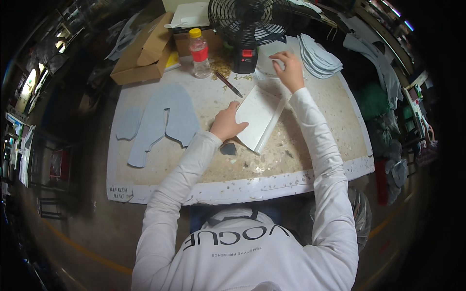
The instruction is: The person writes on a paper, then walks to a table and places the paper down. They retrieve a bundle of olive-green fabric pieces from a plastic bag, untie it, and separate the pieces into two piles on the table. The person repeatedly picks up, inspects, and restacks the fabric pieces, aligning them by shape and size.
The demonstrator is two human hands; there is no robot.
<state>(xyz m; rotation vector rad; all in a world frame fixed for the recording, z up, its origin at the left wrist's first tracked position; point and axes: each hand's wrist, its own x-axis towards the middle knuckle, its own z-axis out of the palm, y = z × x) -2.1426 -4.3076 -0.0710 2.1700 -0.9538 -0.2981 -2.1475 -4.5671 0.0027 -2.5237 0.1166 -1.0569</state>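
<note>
My left hand (229, 122) holds the left edge of a white notebook (257, 114), its thumb on the top page. The notebook lies at a slant in the middle of the table. My right hand (290, 71) is raised beyond its far right corner, fingers curved and apart, with nothing visible between them. Behind that hand lies a pale sheet (268, 62), partly covered by it. A dark pen (228, 84) rests just left of the notebook. Close to my left wrist is a small dark scrap (228, 149).
Light blue cut pieces (171, 109) lie at left; a stack of similar pieces (319, 56) sits far right. Along the back stand a black fan (246, 24), a yellow-capped bottle (199, 56), yellowish rubber bands (221, 68) and an opened cardboard box (145, 51).
</note>
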